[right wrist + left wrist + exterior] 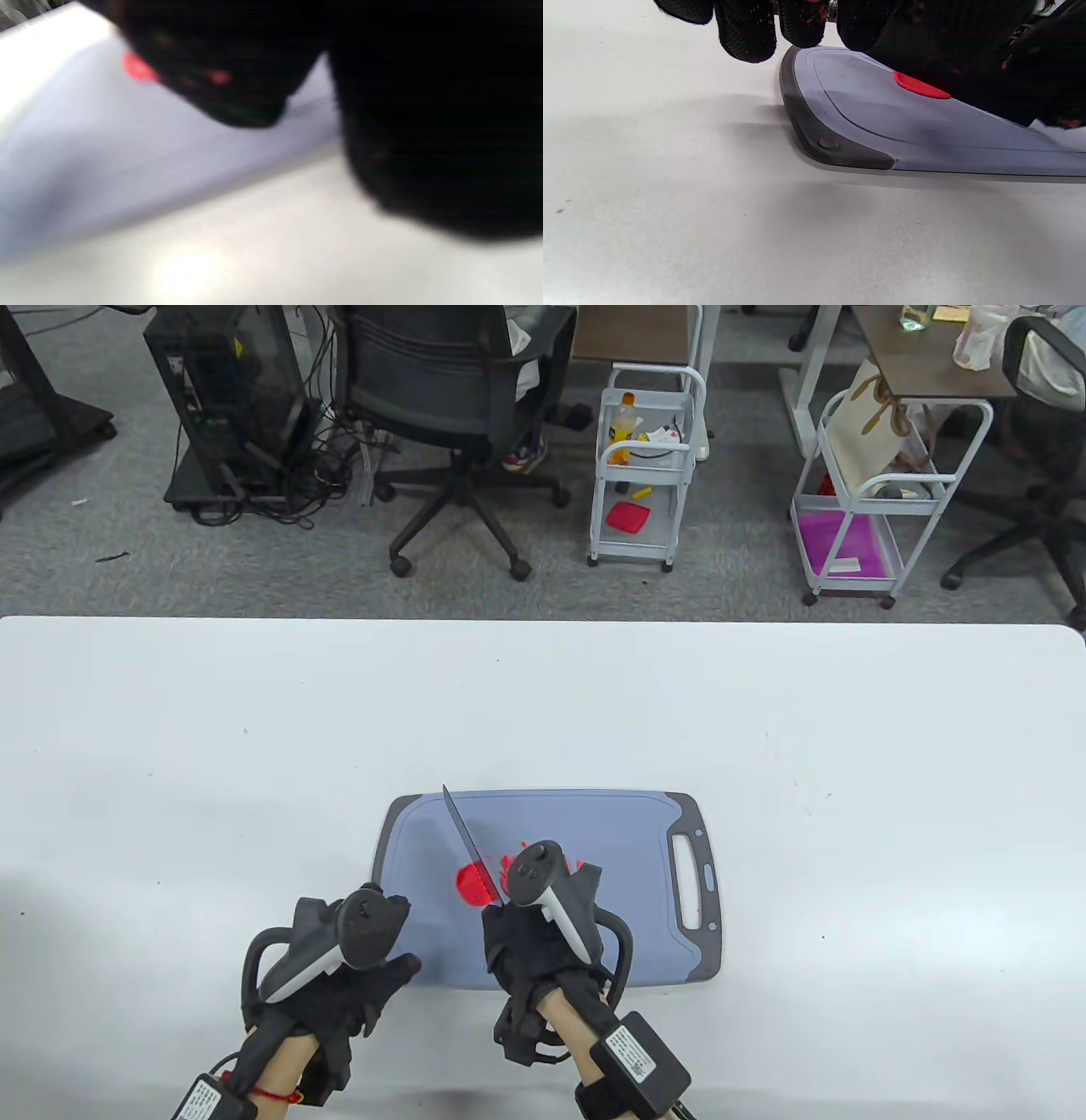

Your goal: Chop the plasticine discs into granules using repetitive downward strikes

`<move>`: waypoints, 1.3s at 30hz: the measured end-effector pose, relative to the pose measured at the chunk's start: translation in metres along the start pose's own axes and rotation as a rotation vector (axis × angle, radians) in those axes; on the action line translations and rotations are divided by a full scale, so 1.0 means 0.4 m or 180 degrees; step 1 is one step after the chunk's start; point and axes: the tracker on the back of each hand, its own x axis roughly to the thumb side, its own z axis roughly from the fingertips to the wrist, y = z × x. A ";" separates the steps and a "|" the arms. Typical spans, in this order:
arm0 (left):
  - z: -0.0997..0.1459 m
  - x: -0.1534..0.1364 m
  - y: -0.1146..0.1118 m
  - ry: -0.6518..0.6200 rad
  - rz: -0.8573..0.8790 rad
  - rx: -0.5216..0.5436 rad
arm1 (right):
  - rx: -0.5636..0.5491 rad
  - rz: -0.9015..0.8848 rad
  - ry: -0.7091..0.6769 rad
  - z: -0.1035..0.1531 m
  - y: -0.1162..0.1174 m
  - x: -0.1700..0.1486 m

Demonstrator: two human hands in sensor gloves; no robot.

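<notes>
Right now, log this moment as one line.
phase: chopping | right hand: grips knife, blade across red disc | left hand: at cutting board near-left corner | granules: beside disc

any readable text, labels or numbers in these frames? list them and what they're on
None can be read.
White label on the left wrist box: print too small.
White label on the right wrist box: print too small.
Yellow sticker on the PC tower: too small.
Cutting board, knife: no markings visible.

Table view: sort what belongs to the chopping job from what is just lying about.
For the job:
- knife, held in the right hand
- red plasticine disc
- red granules
- cutting board
- left hand

Not part of it:
- office chair
- white carts
- computer tower
</notes>
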 end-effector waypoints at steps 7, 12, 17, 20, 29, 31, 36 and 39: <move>-0.003 -0.003 -0.002 0.0006 0.0014 -0.0022 | 0.0163 -0.0044 0.0108 0.003 0.006 -0.011; -0.001 -0.002 0.001 -0.0008 0.0037 0.0023 | -0.0062 -0.0101 0.0082 -0.016 0.013 0.014; -0.001 -0.006 0.001 0.0004 0.0038 0.0016 | 0.0034 -0.0172 0.0064 -0.016 -0.002 0.000; -0.001 -0.005 0.002 0.0006 0.0020 0.0015 | 0.0158 -0.0136 0.0083 -0.007 -0.007 -0.022; -0.002 -0.005 -0.002 0.0011 0.0082 -0.0008 | 0.0188 0.0097 0.0182 -0.001 -0.009 0.002; -0.004 -0.007 0.002 0.0008 0.0092 0.0035 | 0.0235 0.0014 0.0151 -0.015 -0.005 -0.009; 0.000 -0.005 -0.005 -0.0010 0.0069 -0.0025 | -0.0038 -0.0050 0.0102 -0.021 0.003 0.012; 0.001 -0.007 0.003 -0.0010 0.0089 0.0031 | -0.0033 -0.0344 -0.0022 -0.015 -0.009 -0.016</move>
